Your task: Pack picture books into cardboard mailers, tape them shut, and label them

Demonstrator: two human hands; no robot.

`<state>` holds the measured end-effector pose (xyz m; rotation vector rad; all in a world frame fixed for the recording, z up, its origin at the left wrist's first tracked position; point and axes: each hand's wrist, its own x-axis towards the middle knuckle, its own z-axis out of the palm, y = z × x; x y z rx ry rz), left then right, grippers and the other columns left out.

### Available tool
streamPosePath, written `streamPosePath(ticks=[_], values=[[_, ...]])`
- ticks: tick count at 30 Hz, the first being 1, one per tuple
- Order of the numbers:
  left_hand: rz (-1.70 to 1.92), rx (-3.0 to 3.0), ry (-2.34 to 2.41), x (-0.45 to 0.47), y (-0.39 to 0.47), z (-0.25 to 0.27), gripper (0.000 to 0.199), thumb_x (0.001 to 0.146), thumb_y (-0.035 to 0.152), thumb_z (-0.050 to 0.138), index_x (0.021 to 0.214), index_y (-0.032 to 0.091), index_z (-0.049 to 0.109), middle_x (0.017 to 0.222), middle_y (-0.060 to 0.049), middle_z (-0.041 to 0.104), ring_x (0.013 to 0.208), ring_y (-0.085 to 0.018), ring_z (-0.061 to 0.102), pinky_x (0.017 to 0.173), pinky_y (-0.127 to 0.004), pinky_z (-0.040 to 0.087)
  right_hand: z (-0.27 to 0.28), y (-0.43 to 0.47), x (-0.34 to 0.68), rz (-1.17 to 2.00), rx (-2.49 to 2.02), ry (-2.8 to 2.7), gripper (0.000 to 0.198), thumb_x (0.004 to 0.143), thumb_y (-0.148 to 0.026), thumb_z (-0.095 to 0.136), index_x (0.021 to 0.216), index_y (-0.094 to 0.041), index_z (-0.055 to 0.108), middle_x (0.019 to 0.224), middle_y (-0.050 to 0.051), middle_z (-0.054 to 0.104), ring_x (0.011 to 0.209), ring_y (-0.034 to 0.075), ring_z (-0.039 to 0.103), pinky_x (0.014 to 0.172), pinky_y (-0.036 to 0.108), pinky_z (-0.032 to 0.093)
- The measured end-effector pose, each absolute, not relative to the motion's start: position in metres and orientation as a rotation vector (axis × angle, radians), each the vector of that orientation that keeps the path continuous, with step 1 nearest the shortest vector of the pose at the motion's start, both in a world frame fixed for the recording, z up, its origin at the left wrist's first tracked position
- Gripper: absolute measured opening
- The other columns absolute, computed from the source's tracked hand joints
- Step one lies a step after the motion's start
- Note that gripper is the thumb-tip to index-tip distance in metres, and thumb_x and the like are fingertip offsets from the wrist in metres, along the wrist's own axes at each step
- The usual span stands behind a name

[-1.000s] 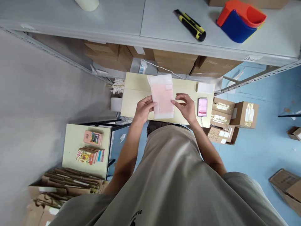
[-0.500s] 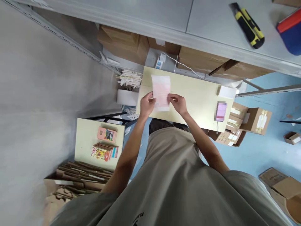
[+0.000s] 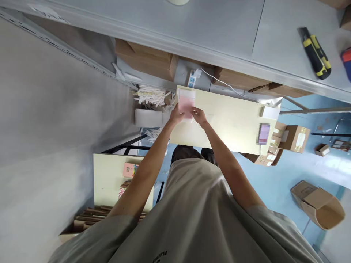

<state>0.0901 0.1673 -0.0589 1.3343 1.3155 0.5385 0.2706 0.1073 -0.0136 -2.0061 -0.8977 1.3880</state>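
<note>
A flat pink packet [image 3: 187, 104] with whitish, see-through-looking edges is over the left end of the pale yellow table [image 3: 227, 120]. My left hand [image 3: 177, 115] is closed on its lower left edge. On the lower right edge, the thumb and fingers of my right hand [image 3: 199, 116] pinch it. What lies inside the packet cannot be made out. Beyond its top edge sits a white power strip [image 3: 191, 79] with a cable.
A grey shelf [image 3: 164, 29] with a yellow-black box cutter [image 3: 316, 54] runs across the front. At the table's right end lie a phone [image 3: 263, 134] and a white box [image 3: 270, 112]. Paper strips [image 3: 152, 95] are piled left. A side table [image 3: 106, 179] carries pink booklets [image 3: 128, 170].
Both hands have carried the packet toward the table's left end, and its pink part now looks more solid and smaller. My view has shifted, so the shelf shows more.
</note>
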Motion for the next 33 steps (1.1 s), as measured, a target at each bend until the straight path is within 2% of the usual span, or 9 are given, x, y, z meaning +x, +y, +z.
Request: streamPosePath(ticks=[3,5,9,12,15,21,24,28,33], values=[[0.401,1.245,1.41,0.089,0.167,-0.06,0.096,0.076,0.02,0.088,0.167,0.003,0.062,0.178,-0.033,0.059,0.173,-0.049,0.052,0.148,-0.062,0.035,-0.012,0.104,0.272,1.392,-2.009,-0.821,0.043,0.102,-0.026,0.073,0.142,-0.014,0.085,0.159,0.017,0.081,0.147,0.033,0.08,0.125,0.046,0.063],[0.426,1.197,1.403,0.083,0.159,-0.056,0.095,0.08,0.025,0.09,0.168,0.006,0.062,0.181,-0.032,0.056,0.174,-0.05,0.051,0.146,-0.062,0.037,-0.005,0.096,0.275,1.383,-2.007,-0.794,0.044,0.101,-0.03,0.076,0.142,-0.016,0.085,0.16,0.018,0.08,0.149,0.033,0.078,0.125,0.047,0.063],[0.573,1.086,1.364,0.06,0.125,-0.037,0.085,0.085,0.04,0.091,0.163,0.016,0.069,0.176,-0.028,0.064,0.164,-0.049,0.064,0.135,-0.063,0.053,0.015,0.069,0.285,1.372,-1.962,-0.801,0.045,0.093,-0.05,0.087,0.13,-0.023,0.087,0.157,0.016,0.083,0.143,0.033,0.079,0.124,0.052,0.063],[0.636,1.002,1.362,0.043,0.086,-0.014,0.08,0.086,0.041,0.086,0.16,0.014,0.071,0.175,-0.029,0.064,0.157,-0.047,0.07,0.129,-0.061,0.059,0.035,0.046,0.292,1.38,-1.907,-0.832,0.056,0.083,-0.066,0.092,0.121,-0.024,0.088,0.149,0.016,0.086,0.135,0.031,0.081,0.121,0.053,0.064],[0.7,0.929,1.387,0.032,0.044,0.013,0.078,0.085,0.04,0.084,0.157,0.012,0.072,0.173,-0.03,0.066,0.156,-0.046,0.071,0.129,-0.062,0.06,0.056,0.026,0.298,1.391,-1.853,-0.871,0.062,0.076,-0.074,0.093,0.115,-0.025,0.088,0.135,0.013,0.089,0.123,0.028,0.08,0.116,0.052,0.065],[0.911,0.817,1.482,0.021,-0.044,0.06,0.071,0.081,0.044,0.089,0.146,0.019,0.079,0.164,-0.025,0.075,0.15,-0.043,0.075,0.125,-0.063,0.063,0.102,-0.007,0.291,1.412,-1.699,-1.021,0.049,0.084,-0.075,0.089,0.093,-0.027,0.084,0.104,0.006,0.086,0.099,0.023,0.075,0.101,0.044,0.066],[1.029,0.752,1.555,0.017,-0.099,0.081,0.067,0.08,0.047,0.091,0.142,0.022,0.082,0.154,-0.021,0.081,0.146,-0.04,0.078,0.122,-0.059,0.066,0.117,-0.028,0.275,1.475,-1.585,-1.115,0.052,0.088,-0.08,0.088,0.086,-0.028,0.08,0.094,0.004,0.081,0.096,0.023,0.074,0.097,0.042,0.066],[1.145,0.689,1.684,0.01,-0.183,0.111,0.066,0.083,0.054,0.091,0.139,0.02,0.082,0.149,-0.021,0.083,0.139,-0.039,0.081,0.118,-0.055,0.068,0.122,-0.065,0.243,1.613,-1.418,-1.231,0.057,0.09,-0.084,0.086,0.082,-0.028,0.078,0.089,0.004,0.079,0.092,0.023,0.073,0.093,0.04,0.065],[1.253,0.627,1.855,-0.012,-0.279,0.147,0.068,0.088,0.061,0.092,0.14,0.019,0.082,0.148,-0.021,0.084,0.133,-0.04,0.085,0.11,-0.051,0.071,0.12,-0.111,0.197,1.756,-1.314,-1.337,0.068,0.086,-0.093,0.083,0.076,-0.026,0.072,0.082,0.004,0.078,0.089,0.023,0.075,0.088,0.039,0.065]])
